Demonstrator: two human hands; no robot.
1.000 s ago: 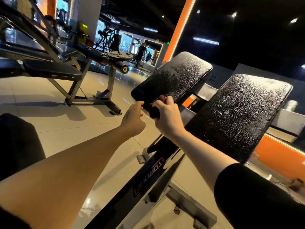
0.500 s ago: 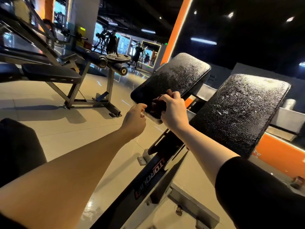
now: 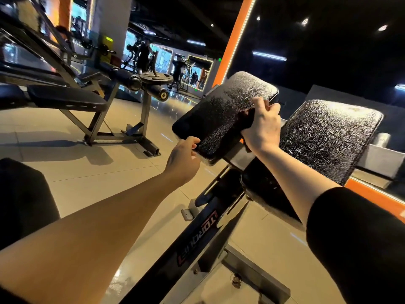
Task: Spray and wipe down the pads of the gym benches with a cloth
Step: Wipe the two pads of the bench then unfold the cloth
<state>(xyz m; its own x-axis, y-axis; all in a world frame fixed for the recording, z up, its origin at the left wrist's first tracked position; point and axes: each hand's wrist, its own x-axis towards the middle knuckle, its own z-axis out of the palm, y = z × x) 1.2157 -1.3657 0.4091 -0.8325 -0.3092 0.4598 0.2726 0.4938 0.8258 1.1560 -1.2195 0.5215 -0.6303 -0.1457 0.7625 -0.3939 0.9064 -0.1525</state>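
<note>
Two black tilted pads sit side by side on one bench frame. The left pad [image 3: 219, 110] is wet with droplets on its upper part and darker, smoother lower down. My right hand [image 3: 262, 126] presses a dark cloth [image 3: 246, 119] against that pad's right side. Gripping the pad's near bottom edge is my left hand [image 3: 184, 159], thumb on top. The right pad [image 3: 324, 137] is covered in spray droplets and nothing touches it. No spray bottle is in view.
The bench's black beam [image 3: 197, 242] with red lettering runs down toward me over a steel foot [image 3: 258, 277]. Another bench [image 3: 70, 99] with foam rollers and a weight plate [image 3: 156, 78] stands on the tiled floor at left. An orange ledge [image 3: 377, 196] runs at right.
My right hand slid the cloth from the left pad's near bottom edge up along its right side. My left hand stayed on the bottom edge.
</note>
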